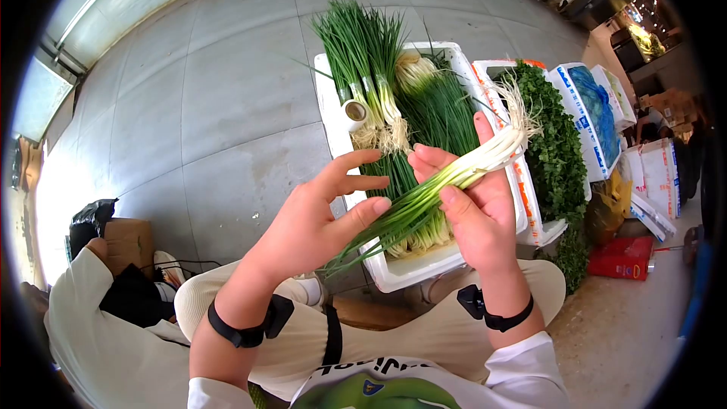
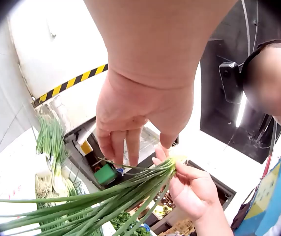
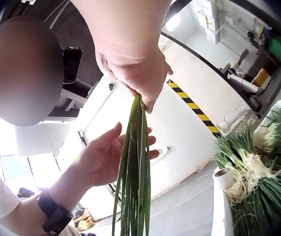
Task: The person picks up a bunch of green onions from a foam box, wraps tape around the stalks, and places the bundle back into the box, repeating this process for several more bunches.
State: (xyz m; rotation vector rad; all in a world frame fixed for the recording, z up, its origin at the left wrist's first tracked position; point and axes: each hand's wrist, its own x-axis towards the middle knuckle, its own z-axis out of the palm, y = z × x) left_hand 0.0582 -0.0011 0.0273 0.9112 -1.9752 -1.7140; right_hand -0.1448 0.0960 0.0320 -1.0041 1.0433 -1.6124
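A loose bunch of scallions (image 1: 462, 170) lies across my right hand (image 1: 485, 216), which holds it near the white stems with the thumb over them. The roots point up to the far right and the green leaves trail down to the left. My left hand (image 1: 314, 212) is beside the leaves, its fingers spread and relaxed and its thumb right at their edge. In the right wrist view the leaves (image 3: 135, 172) hang down in front of the left hand (image 3: 101, 157). Ahead, a white foam box (image 1: 394, 276) holds more scallions, with taped bundles (image 1: 363, 53) at its far left.
A roll of tape (image 1: 354, 111) sits on the box's left rim. To the right stands another foam box with leafy green herbs (image 1: 541, 144), then a box with blue plastic (image 1: 594, 106). A red packet (image 1: 621, 257) lies on the floor. A cardboard box (image 1: 129, 242) is at left.
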